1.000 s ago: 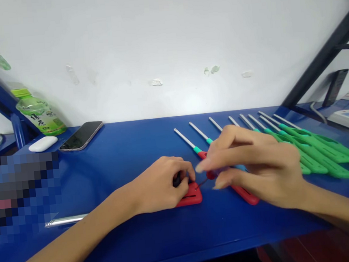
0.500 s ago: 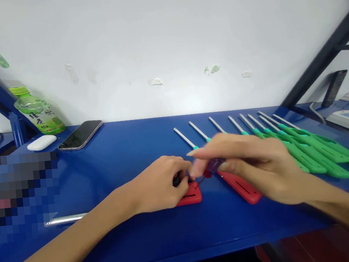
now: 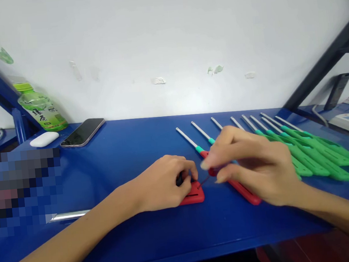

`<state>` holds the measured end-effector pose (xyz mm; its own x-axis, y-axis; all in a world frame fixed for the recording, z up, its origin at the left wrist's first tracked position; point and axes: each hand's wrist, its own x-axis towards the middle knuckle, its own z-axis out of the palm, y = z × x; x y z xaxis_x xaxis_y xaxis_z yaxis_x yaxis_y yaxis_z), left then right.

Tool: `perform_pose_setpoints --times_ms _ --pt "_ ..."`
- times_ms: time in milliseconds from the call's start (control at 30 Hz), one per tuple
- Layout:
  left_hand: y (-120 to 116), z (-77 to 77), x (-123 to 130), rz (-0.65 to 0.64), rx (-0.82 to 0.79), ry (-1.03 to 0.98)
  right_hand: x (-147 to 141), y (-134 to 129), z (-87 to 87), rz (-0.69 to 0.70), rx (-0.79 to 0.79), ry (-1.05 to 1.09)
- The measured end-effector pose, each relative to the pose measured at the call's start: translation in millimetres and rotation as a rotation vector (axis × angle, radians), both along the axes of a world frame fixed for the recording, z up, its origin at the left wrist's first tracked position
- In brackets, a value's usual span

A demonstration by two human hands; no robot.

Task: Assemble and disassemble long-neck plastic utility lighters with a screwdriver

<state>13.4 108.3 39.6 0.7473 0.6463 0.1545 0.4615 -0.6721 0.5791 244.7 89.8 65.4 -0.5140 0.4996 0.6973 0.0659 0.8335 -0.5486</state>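
Note:
My left hand (image 3: 167, 182) is closed over a red long-nosed lighter (image 3: 195, 196), pressing it to the blue table. Its silver tube (image 3: 68, 215) sticks out to the left beneath my forearm. A black part (image 3: 180, 179) shows under the curled fingers. In my right hand (image 3: 253, 160), thumb and fingertips surround the dark red handle of a small screwdriver (image 3: 212, 171), mostly hidden and slightly blurred. Its thin shaft slants down to the red lighter's end. Behind my right hand lies another red lighter (image 3: 244, 192), partly covered.
Several green lighters (image 3: 326, 154) lie side by side at the right, silver tubes toward the wall. At the back left are a phone (image 3: 83, 133), a white case (image 3: 44, 139) and a green-capped bottle (image 3: 42, 108). The blue table (image 3: 135, 236) ends at a front edge.
My right hand's fingers have shifted and loosened somewhat around the screwdriver handle, while its shaft stays at the lighter's end. My left hand holds the same place. The view has moved slightly.

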Motion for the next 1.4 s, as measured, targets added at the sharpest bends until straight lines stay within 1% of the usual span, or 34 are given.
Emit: perform_pose_setpoints --times_ms 100,200,300,367,433,600,700,800,900,1000,1067,1167,1233,1333,1400 --pt "-0.6 1.0 -0.3 0.000 -0.007 0.009 1.3 -2.1 2.4 0.016 0.024 -0.060" --pt "-1.2 0.9 -0.5 0.016 0.001 0.007 2.1 -3.7 3.8 0.036 -0.050 -0.125" --pt "-1.3 -0.3 -0.4 0.019 0.008 0.007 -1.1 -2.9 -0.5 0.020 -0.103 -0.030" --pt "-1.4 -1.3 -0.1 0.019 0.020 0.012 -3.9 -1.5 -4.2 -0.009 -0.080 0.047" --pt "-1.4 -2.3 0.0 0.016 0.039 0.021 -5.2 -0.5 -5.9 -0.021 -0.057 0.073" --pt "-1.1 -6.8 -0.6 0.014 0.115 0.055 -3.6 -1.5 -0.9 -0.026 -0.062 -0.058" --pt "-1.8 -9.6 -1.2 0.006 0.154 0.087 -4.3 -2.1 -2.0 -0.040 -0.028 -0.035" --pt "-3.3 -10.2 -1.6 0.007 0.182 0.129 -5.8 -2.4 -4.8 -0.081 0.045 0.003" --pt "-4.8 -8.4 -1.3 0.018 0.198 0.164 -6.8 -3.0 -2.8 -0.107 0.067 -0.060" --pt "-5.9 -6.8 -0.4 0.019 0.201 0.179 -7.1 -2.9 0.8 -0.089 0.029 -0.134" --pt "-6.2 -6.5 -0.1 0.016 0.198 0.181 -7.1 -2.0 0.6 -0.073 0.023 -0.106" --pt "-6.2 -6.4 -0.5 0.012 0.189 0.184 -6.2 -1.2 -1.8 -0.093 0.069 -0.050" --pt "-6.4 -6.2 -0.9 0.014 0.186 0.186 -5.0 -1.9 -1.3 -0.086 0.094 -0.065" --pt "-6.8 -6.2 -1.3 0.013 0.190 0.182 -3.7 -3.3 3.9 -0.006 0.066 -0.172" --pt "-6.7 -7.0 -1.7 0.012 0.199 0.175 -4.4 -3.0 7.3 0.034 0.024 -0.189"
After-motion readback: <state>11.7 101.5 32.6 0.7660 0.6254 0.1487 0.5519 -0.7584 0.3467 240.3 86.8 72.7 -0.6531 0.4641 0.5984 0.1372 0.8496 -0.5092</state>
